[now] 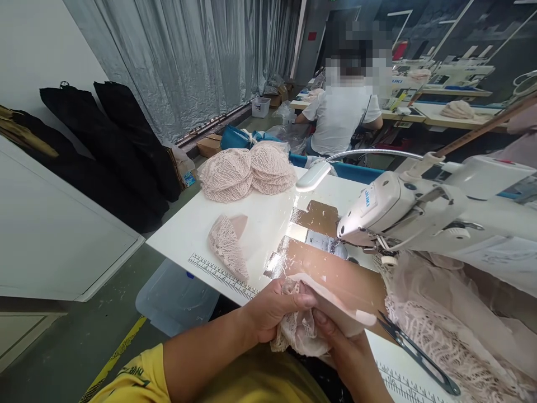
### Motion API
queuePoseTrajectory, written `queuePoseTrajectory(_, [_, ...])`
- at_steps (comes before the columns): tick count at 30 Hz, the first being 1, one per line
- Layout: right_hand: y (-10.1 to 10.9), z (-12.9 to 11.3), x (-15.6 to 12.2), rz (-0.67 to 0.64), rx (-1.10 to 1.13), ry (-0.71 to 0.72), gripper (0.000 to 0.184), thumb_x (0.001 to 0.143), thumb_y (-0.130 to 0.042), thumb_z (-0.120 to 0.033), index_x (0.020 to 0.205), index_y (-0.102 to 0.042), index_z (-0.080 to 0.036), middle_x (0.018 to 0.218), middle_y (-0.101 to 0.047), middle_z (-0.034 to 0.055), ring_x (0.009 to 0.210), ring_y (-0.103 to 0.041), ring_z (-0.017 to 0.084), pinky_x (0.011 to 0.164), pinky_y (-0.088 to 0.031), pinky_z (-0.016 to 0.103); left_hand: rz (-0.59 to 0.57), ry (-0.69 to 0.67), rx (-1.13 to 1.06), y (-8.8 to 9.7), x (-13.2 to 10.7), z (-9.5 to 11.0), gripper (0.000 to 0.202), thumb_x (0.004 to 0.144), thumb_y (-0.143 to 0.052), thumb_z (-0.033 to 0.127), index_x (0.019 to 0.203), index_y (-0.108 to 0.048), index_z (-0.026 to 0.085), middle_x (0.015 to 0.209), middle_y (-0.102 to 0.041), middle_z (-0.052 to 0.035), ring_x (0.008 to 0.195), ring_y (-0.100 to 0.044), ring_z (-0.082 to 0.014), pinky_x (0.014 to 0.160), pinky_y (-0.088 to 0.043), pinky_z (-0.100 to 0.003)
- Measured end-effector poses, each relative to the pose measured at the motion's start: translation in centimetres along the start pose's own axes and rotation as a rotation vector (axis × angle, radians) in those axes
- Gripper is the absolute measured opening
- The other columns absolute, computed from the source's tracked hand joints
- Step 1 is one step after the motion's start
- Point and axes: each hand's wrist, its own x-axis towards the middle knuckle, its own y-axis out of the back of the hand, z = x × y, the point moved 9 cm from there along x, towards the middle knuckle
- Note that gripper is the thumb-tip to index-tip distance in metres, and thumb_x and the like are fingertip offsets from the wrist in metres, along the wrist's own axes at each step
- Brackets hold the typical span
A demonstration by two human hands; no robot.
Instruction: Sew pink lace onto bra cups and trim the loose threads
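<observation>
My left hand (272,308) and my right hand (342,344) both grip a pink lace bra cup piece (331,308) at the near edge of the white sewing table (260,224). The fingers of both hands are closed on the fabric, with lace hanging below them. Just ahead stands the white sewing machine (419,212), its needle area over a brown taped patch on the table. Black thread snips (419,355) lie right of my right hand. A single lace cup (229,246) lies left of centre on the table.
Two stacks of lace cups (247,170) sit at the table's far edge. A pile of pink lace fabric (453,324) lies at the right. A gooseneck lamp (314,174) hangs over the table. Another person in a white shirt (344,115) sits at a farther table. A plastic bin (176,296) is on the floor left.
</observation>
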Motion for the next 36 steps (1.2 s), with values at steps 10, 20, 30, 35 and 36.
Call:
queuePoseTrajectory(10, [-0.6, 0.3, 0.4, -0.073, 0.12, -0.108, 0.026, 0.063, -0.076, -0.048, 0.069, -0.068, -0.024, 0.059, -0.065, 0.0005, 0.056, -0.06, 0.021, 0.054, -0.049, 0.031, 0.101, 0.003, -0.064, 1.6, 0.4, -1.0, 0.033, 0.07, -0.076, 0.04, 0.065, -0.062, 0.01, 0.058, -0.06, -0.0034, 0.053, -0.056, -0.0117, 0.057, -0.047, -0.023])
queuePoseTrajectory(20, [2.5, 1.7, 0.6, 0.207, 0.239, -0.023, 0.045, 0.071, -0.075, -0.041, 0.112, -0.068, -0.025, 0.114, -0.07, 0.0025, 0.113, -0.059, 0.029, 0.096, -0.048, 0.042, 0.132, -0.042, -0.052, 1.4, 0.4, -0.4, 0.035, 0.067, -0.077, 0.043, 0.07, -0.07, 0.009, 0.057, -0.062, -0.0031, 0.048, -0.053, -0.0089, 0.052, -0.045, -0.021])
queuePoseTrajectory(30, [2.7, 1.2, 1.1, 0.217, 0.132, 0.054, 0.051, 0.076, -0.067, -0.049, 0.121, -0.063, -0.027, 0.111, -0.071, 0.0017, 0.105, -0.064, 0.03, 0.089, -0.055, 0.037, 0.191, -0.094, 0.005, 2.4, 0.0, 0.8, 0.037, 0.07, -0.076, 0.043, 0.077, -0.069, 0.007, 0.062, -0.065, -0.004, 0.045, -0.053, -0.0082, 0.05, -0.045, -0.02])
queuePoseTrajectory(35, [1.6, 0.6, 1.0, 0.132, 0.251, -0.006, 0.059, 0.07, -0.074, -0.039, 0.125, -0.059, -0.026, 0.115, -0.069, 0.0039, 0.107, -0.062, 0.03, 0.084, -0.055, 0.04, 0.169, -0.137, -0.027, 2.9, -0.2, 1.5, 0.036, 0.073, -0.074, 0.043, 0.072, -0.068, 0.007, 0.064, -0.065, -0.0052, 0.052, -0.057, -0.01, 0.055, -0.047, -0.021])
queuePoseTrajectory(36, [1.4, 0.4, 0.8, 0.112, 0.26, -0.027, 0.054, 0.068, -0.076, -0.036, 0.12, -0.063, -0.026, 0.11, -0.071, 0.0036, 0.104, -0.063, 0.029, 0.082, -0.055, 0.037, 0.16, -0.143, -0.024, 3.1, -0.3, 1.6, 0.037, 0.073, -0.073, 0.043, 0.07, -0.066, 0.007, 0.063, -0.064, -0.0049, 0.053, -0.058, -0.0108, 0.055, -0.047, -0.022])
